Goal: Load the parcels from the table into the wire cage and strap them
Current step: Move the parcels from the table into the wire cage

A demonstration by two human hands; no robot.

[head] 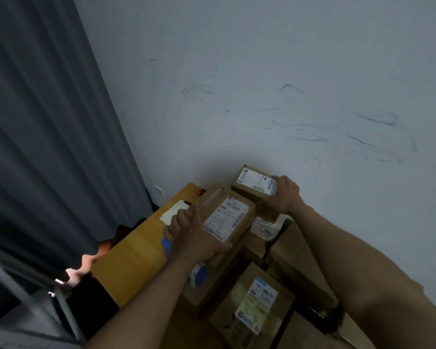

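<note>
Several cardboard parcels lie piled on a table against the wall. My left hand (190, 231) grips the left edge of a flat brown parcel (233, 210) with a white label marked "1-2". My right hand (281, 195) grips the right end of a smaller labelled box (249, 181) at the back of the pile, next to the wall. A large yellow-brown box (134, 258) lies to the left, under my left hand. Another labelled parcel (254, 303) sits nearest me. The wire cage is not clearly in view.
A white box with printed text (266, 229) sits under the small box. More brown cartons (300, 263) fill the right side. A grey curtain (48, 137) hangs at left, a scuffed white wall (262, 84) behind. A grey metal frame (23, 298) stands at lower left.
</note>
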